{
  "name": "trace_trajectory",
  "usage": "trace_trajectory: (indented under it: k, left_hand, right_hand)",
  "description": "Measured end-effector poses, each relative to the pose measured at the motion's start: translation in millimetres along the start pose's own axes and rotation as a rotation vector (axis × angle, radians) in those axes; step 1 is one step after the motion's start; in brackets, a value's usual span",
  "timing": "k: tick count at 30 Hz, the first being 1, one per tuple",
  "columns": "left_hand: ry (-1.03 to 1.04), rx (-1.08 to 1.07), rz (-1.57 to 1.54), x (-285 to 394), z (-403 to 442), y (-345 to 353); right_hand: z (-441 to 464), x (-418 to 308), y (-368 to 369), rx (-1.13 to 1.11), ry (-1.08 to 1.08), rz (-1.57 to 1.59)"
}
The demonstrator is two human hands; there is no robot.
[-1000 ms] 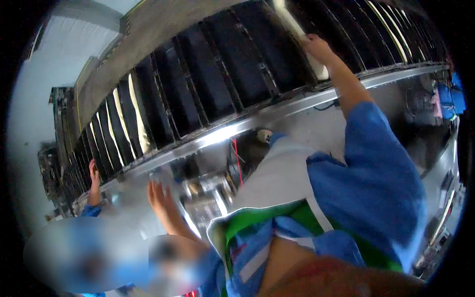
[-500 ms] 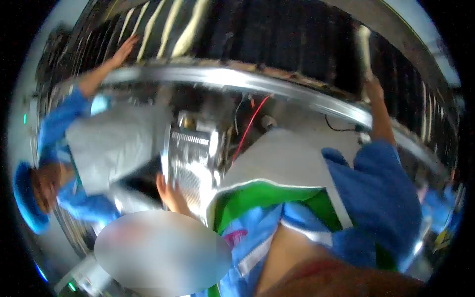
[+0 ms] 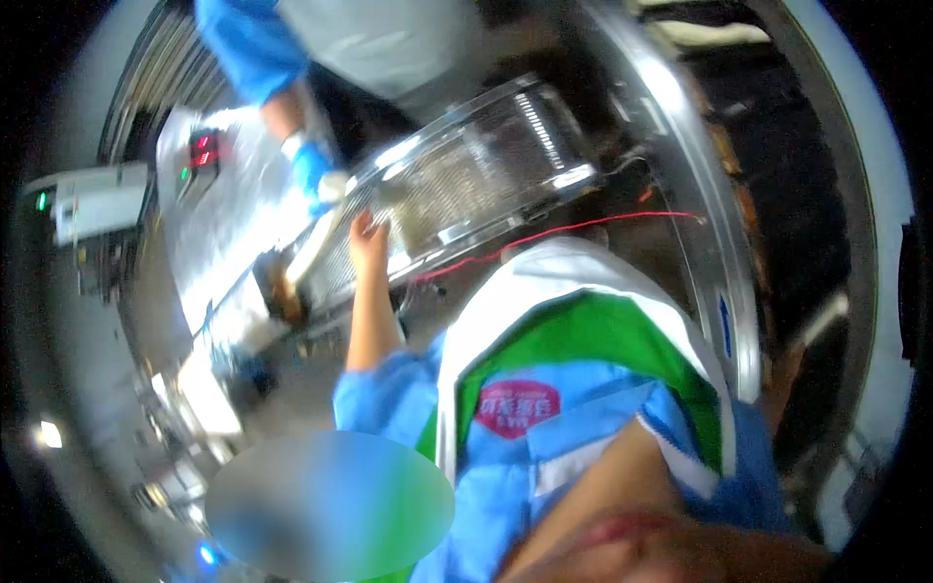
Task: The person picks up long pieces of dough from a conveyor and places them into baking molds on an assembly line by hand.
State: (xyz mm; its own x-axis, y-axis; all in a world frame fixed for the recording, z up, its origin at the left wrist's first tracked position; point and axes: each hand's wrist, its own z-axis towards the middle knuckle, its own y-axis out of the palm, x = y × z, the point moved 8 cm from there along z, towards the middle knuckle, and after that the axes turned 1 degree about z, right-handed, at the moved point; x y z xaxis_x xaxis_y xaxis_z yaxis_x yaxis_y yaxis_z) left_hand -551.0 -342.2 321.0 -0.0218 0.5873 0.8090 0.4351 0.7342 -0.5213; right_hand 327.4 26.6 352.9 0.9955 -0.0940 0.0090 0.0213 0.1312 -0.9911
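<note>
My left hand (image 3: pixel 369 243) is over the side of a ridged metal tray (image 3: pixel 457 180). Its fingers are loosely curled and apart, and I see nothing in them. Beside it, a long pale strip (image 3: pixel 313 245) slants down the tray, close to a co-worker's blue-gloved hand (image 3: pixel 311 173). At the right, my right hand (image 3: pixel 789 364) is dim and smeared, over the dark slotted conveyor. It is at the near end of another long pale strip (image 3: pixel 824 319); its fingers cannot be made out.
A shiny metal rail (image 3: pixel 714 204) edges the conveyor, where another pale strip (image 3: pixel 714 35) lies at the top. A red cord (image 3: pixel 554 231) runs between the tray and my apron. A box with a lit red display (image 3: pixel 202 151) stands at the left.
My view has swung left, so the tray is larger and more central while the conveyor has moved to the right edge. A co-worker's gloved hand and a pale strip now show at the tray.
</note>
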Motion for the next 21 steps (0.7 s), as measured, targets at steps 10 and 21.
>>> trace_trajectory:
  k: [10,21]
  left_hand:
    - [0.143,0.348,0.523,-54,-14,-98]
    - [0.129,0.513,0.888,-106,35,-192]
  right_hand:
    - [-50,41,5,0.052,-0.078,-0.152]
    - [-36,-30,11,0.191,-0.562,-0.286]
